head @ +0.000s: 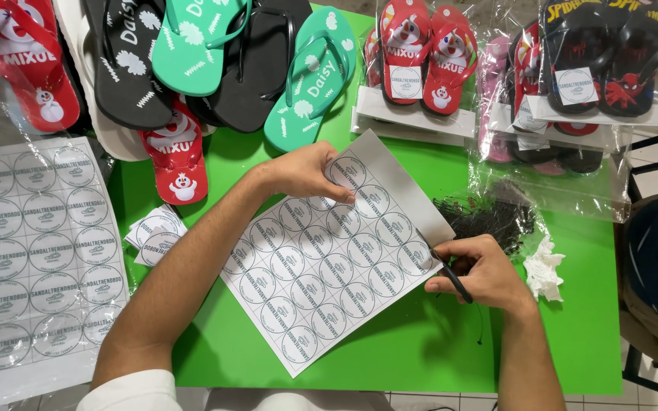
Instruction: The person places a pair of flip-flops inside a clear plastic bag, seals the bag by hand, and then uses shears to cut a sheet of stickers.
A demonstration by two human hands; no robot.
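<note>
Head view: green table (420,358) under label sheet (329,255), sandals (192,46) behind.

Left hand (306,173) pins label sheet (329,255) (green table (420,350)).

Your white sheet of round labels (334,255) lies at centre. At nine o'clock lies another label sheet (36,251); clear bagged sandal packs (420,57) with square white tags (576,85) sit at one o'clock.

Bare forearms, white sleeve (135,390) at left
</note>
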